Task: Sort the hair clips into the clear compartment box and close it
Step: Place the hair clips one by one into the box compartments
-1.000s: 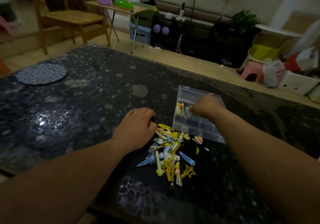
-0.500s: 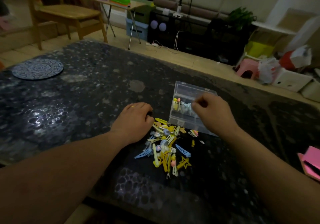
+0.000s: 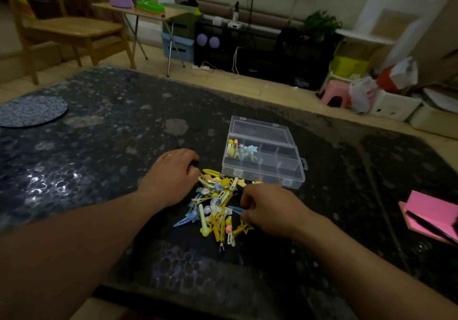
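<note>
Looking down from the head camera, a dark speckled stone-look table (image 3: 99,146) fills most of the view, and both bare forearms reach in from the near edge.

A loose pile of small plastic hair clips (image 3: 215,203) in yellow, pale blue, white and pink lies on the table between the two hands. A flat blue snap clip (image 3: 184,220) sticks out at its near-left edge, and a yellow star-shaped clip (image 3: 245,228) lies at its near-right edge.

The left hand (image 3: 171,176), a ring on one finger, rests knuckles-up on the table against the pile's left side. Its fingers are curled under, and I cannot tell whether they hold anything.

The right hand (image 3: 270,210) sits at the pile's right side with its fingers bent down into the clips. The fingertips touch a blue clip there, but whether they actually pinch it cannot be made out.

Just beyond the pile stands the clear plastic compartment box (image 3: 260,176), its hinged lid (image 3: 257,131) open and lying back flat on the far side. A few yellow and pink clips sit in its far-left compartment, with pale blue star clips in the one beside it.

A round blue patterned mat (image 3: 29,111) lies at the table's far left. A pink notebook (image 3: 436,213) with a dark pen across it lies at the right edge.
</note>
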Available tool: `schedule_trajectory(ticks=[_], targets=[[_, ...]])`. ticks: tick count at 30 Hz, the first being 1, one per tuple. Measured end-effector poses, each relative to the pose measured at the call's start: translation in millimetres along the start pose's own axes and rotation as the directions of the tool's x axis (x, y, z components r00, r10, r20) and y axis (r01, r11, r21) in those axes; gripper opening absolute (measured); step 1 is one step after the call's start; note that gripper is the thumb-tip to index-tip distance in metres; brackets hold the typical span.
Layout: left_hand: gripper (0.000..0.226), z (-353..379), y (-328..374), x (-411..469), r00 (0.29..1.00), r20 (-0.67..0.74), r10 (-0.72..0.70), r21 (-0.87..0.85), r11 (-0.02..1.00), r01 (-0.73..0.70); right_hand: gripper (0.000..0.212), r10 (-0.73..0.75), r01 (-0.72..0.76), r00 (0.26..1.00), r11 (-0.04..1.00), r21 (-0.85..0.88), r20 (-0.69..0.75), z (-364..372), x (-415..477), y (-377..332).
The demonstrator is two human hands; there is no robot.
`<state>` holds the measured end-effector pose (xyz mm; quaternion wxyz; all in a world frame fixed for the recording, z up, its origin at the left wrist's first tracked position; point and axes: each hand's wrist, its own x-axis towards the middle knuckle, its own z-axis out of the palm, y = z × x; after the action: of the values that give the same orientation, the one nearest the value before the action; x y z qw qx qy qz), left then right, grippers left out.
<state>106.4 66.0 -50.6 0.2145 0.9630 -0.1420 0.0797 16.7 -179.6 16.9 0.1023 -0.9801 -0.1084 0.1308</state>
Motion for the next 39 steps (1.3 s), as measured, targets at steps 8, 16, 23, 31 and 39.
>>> schedule_trajectory(ticks=[8, 16, 23, 31, 39], targets=[[0.051, 1.8, -0.5, 1.6, 0.999, -0.025, 0.020, -0.015, 1.000, -0.020, 0.007, 0.123, -0.044, 0.955, 0.957, 0.285, -0.268, -34.6, 20.9, 24.7], [0.034, 3.6, -4.3, 2.2, 0.999, -0.039, 0.024, -0.004, 1.000, -0.024, 0.018, 0.373, -0.319, 0.905, 0.913, 0.254, -0.205, -73.9, 115.7, 72.3], [0.044, 4.5, -5.3, 2.4, 0.999, -0.027, 0.029, 0.014, 1.000, -0.028, 0.022, 0.432, -0.430, 0.901, 0.901, 0.054, -0.031, -68.6, 143.6, 68.9], [0.045, 4.3, -4.1, 2.0, 0.999, -0.020, 0.026, 0.004, 1.000, -0.026, 0.021, 0.404, -0.403, 0.914, 0.915, 0.024, -0.035, -60.1, 142.9, 67.7], [0.049, 2.8, -3.5, 1.9, 1.000, 0.000, 0.022, 0.009, 1.000, -0.022, 0.025, 0.286, -0.190, 0.852, 0.950, 0.249, -0.438, -47.3, 95.3, 57.5]])
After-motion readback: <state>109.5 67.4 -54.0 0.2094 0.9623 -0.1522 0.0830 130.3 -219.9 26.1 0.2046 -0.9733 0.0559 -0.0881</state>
